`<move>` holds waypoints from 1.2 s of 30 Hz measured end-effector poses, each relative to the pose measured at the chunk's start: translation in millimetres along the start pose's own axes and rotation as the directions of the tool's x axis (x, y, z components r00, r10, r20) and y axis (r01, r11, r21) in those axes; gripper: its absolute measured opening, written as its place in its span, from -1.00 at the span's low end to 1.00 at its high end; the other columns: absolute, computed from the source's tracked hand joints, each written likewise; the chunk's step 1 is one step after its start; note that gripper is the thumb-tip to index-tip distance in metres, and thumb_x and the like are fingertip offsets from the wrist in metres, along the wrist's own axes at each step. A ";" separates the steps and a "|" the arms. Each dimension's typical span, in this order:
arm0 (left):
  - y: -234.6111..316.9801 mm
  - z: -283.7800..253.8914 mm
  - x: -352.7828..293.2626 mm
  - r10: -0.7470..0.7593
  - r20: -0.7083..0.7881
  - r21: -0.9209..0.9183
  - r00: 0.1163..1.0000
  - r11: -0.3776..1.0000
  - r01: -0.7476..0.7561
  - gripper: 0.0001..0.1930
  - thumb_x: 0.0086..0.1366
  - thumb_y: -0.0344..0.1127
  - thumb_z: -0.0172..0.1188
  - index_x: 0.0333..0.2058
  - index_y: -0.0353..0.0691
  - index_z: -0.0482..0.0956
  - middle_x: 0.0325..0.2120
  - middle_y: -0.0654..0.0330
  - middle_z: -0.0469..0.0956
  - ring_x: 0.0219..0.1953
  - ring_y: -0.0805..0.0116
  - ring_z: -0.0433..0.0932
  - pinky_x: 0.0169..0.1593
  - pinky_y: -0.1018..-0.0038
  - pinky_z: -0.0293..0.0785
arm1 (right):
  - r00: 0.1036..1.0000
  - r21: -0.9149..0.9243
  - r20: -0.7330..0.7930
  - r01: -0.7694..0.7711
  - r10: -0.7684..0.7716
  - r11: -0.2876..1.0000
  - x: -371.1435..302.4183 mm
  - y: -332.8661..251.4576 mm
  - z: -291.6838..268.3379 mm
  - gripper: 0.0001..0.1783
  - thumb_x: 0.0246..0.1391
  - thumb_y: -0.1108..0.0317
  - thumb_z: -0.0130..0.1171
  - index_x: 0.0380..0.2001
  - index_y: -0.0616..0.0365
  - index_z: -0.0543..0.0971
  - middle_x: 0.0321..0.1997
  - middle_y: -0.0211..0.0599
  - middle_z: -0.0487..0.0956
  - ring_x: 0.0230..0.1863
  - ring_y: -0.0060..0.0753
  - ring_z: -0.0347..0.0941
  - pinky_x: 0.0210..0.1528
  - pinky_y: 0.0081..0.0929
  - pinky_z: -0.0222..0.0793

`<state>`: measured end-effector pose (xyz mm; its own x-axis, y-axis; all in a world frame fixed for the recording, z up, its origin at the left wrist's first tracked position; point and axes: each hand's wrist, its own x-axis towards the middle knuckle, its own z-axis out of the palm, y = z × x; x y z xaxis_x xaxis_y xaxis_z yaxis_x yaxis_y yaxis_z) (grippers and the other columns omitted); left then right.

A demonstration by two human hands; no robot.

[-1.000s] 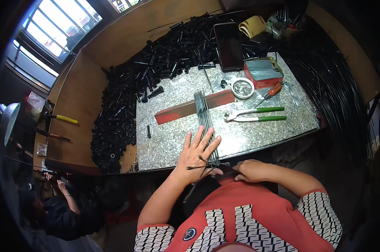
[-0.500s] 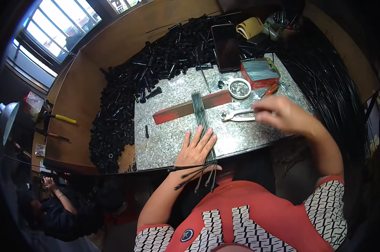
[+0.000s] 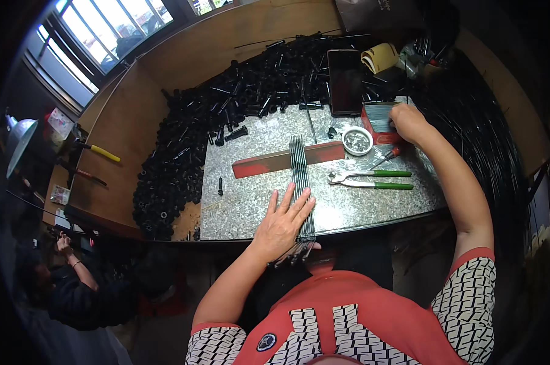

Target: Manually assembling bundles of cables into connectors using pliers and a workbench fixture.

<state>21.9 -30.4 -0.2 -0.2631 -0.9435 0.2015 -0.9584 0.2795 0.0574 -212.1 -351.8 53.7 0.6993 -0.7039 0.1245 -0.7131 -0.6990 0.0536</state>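
The left hand (image 3: 280, 226) lies flat on the rods (image 3: 299, 161), fingers extended and moderately spread. The rods cross the bar (image 3: 257, 165) on the table (image 3: 241, 210); their lower ends project past the table's front edge. The right hand (image 3: 410, 123) is at the red box (image 3: 383, 139), fingers curled; whether they grip anything cannot be determined. The white cup (image 3: 356, 153) sits just left of the box. The screwdriver (image 3: 394, 152) and green-handled pliers (image 3: 393, 173) lie nearer the front edge.

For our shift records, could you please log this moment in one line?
left hand: on thin rods; rods: across red bar; right hand: at red box; green-handled pincers: on slab
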 end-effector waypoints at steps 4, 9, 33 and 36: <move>5.3 -5.2 -0.3 -0.043 -0.010 -0.010 0.999 0.999 0.043 -0.09 0.03 0.36 0.11 0.20 -0.21 0.26 0.26 0.00 0.13 0.32 -0.13 0.00 0.27 -0.12 -0.06 | 1.000 -0.004 -0.018 0.005 -0.005 1.000 -1.6 -1.5 -2.5 -0.84 -0.11 0.54 -0.01 -0.50 0.29 0.58 -0.31 0.07 0.57 -0.22 0.08 0.52 -0.18 -0.19 0.45; 5.5 -5.3 2.8 -0.059 -0.018 -0.047 0.998 0.997 0.058 -0.08 -0.01 0.34 0.18 0.20 -0.21 0.26 0.26 -0.04 0.12 0.33 -0.13 -0.02 0.28 -0.12 -0.09 | 0.998 0.026 -0.060 -0.034 0.035 0.999 -6.8 0.7 -6.3 -0.84 -0.08 0.55 -0.04 -0.48 0.29 0.56 -0.28 0.05 0.56 -0.18 0.07 0.51 -0.15 -0.18 0.43; 10.5 -4.1 5.4 -0.106 0.087 -0.004 0.991 0.994 0.107 0.03 -0.10 0.25 0.32 0.24 -0.27 0.14 0.31 -0.03 0.00 0.37 -0.11 -0.15 0.32 -0.10 -0.21 | 0.830 0.103 -0.448 0.418 -0.333 0.903 7.6 -71.0 5.4 -0.81 -0.04 0.49 -0.03 -0.29 0.16 0.46 -0.29 -0.19 0.46 -0.18 -0.10 0.43 -0.18 -0.25 0.40; 12.7 -3.2 4.8 -0.111 0.089 0.000 0.990 0.994 0.111 0.04 -0.10 0.24 0.33 0.24 -0.27 0.13 0.31 -0.02 0.00 0.37 -0.11 -0.15 0.33 -0.10 -0.22 | 0.796 0.108 -0.391 0.538 -0.462 0.836 9.4 -113.2 15.8 -0.77 -0.05 0.44 0.02 -0.25 0.13 0.48 -0.27 -0.25 0.45 -0.16 -0.19 0.43 -0.19 -0.32 0.42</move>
<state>8.8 -30.9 4.7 -0.1642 -0.9807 0.1061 -0.9817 0.1729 0.0794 -124.0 -281.3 33.1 0.8668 -0.1876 0.4620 -0.2142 -0.9768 0.0052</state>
